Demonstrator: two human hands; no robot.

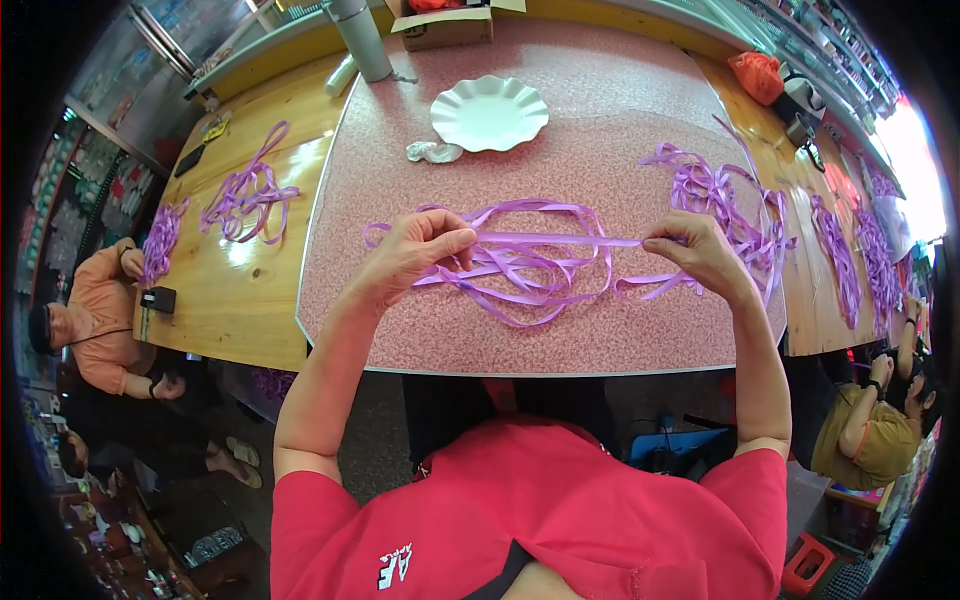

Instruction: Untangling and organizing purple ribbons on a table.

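Note:
A purple ribbon (560, 239) is stretched straight across between my two hands, above the pink speckled table mat (450, 340). My left hand (432, 245) pinches one end of the taut stretch between thumb and fingers. At the other end, my right hand (697, 250) grips the same ribbon with its fingers closed. Loose loops of purple ribbon (535, 312) lie on the mat below and between the hands. Beyond my right hand spreads a bigger tangled heap of purple ribbon (705, 185), partly hidden by that hand.
A white scalloped plate (490, 113) sits farther back beside a crumpled white wrapper (434, 152). A grey flask (358, 42) and cardboard box (445, 28) stand at the far edge. More ribbon (245, 200) lies on the wooden table at left. People sit at both sides.

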